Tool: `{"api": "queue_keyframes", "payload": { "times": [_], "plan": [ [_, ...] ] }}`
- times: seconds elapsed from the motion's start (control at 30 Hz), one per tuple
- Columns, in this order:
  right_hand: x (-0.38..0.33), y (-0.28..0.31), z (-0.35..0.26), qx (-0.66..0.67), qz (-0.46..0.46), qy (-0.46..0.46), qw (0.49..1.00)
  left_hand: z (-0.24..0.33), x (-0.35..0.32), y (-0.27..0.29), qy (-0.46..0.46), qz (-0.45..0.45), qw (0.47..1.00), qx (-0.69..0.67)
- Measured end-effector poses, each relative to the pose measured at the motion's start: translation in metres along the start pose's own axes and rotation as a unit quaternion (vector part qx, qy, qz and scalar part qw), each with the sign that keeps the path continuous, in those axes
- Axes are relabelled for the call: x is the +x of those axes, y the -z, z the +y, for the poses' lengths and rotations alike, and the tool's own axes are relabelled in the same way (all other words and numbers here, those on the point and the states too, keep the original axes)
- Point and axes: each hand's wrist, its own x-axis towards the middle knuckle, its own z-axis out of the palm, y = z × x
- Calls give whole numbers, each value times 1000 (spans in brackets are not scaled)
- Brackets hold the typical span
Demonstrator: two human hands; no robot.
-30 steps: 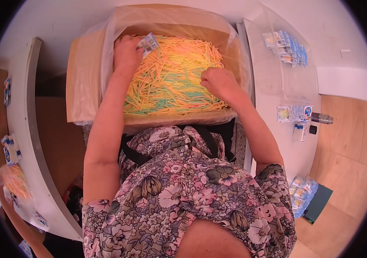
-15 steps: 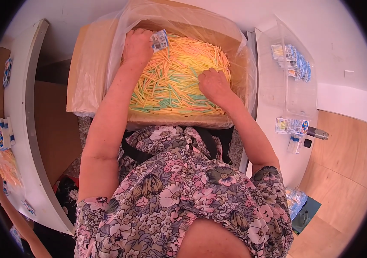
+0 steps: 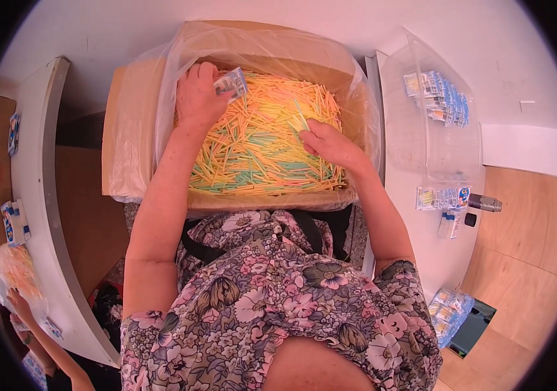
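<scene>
A cardboard box (image 3: 272,203) lined with clear plastic film holds a heap of thin sticks (image 3: 252,140) in orange, yellow and green. Over the heap's far left part, my left hand (image 3: 199,96) grips a small clear packet (image 3: 231,83) with blue edges between thumb and fingers. I cannot tell whether any sticks are inside it. My right hand (image 3: 329,141) is closed over the right side of the heap, pinching a few thin sticks (image 3: 301,116) that point up and away from me.
At right, a clear plastic bin (image 3: 445,153) holds several packets (image 3: 445,98). Outside it, more packets (image 3: 441,197) lie beside a dark cylinder (image 3: 485,203) on a white table (image 3: 399,228). Left, beyond a white table edge (image 3: 47,215), another person's hand (image 3: 21,305) touches a bag of sticks (image 3: 14,274).
My right hand has lifted from the heap with sticks now showing in its fingers. The packet in my left hand is tilted more. The other person's hand has shifted by the bag.
</scene>
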Motion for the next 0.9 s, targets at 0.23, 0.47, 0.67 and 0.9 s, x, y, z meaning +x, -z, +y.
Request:
{"api": "queue_keyframes", "payload": {
  "times": [0.23, 0.47, 0.67, 0.9],
  "plan": [
    [-15, -12, -30, -70, 0, 95, 993, 38, -13, -7, -301, 11, 920, -250],
    [-17, -8, -19, -132, 5, 123, 984, 23, -19, -17, -272, -256, 886, -275],
    [-6, -23, -23, 163, 117, 22, 979, 37, -24, -9, -80, -371, 834, -401],
    [22, -50, -41, 111, 238, 77, 962, 31, -24, -9, -64, -397, 817, -414]
  ]
}}
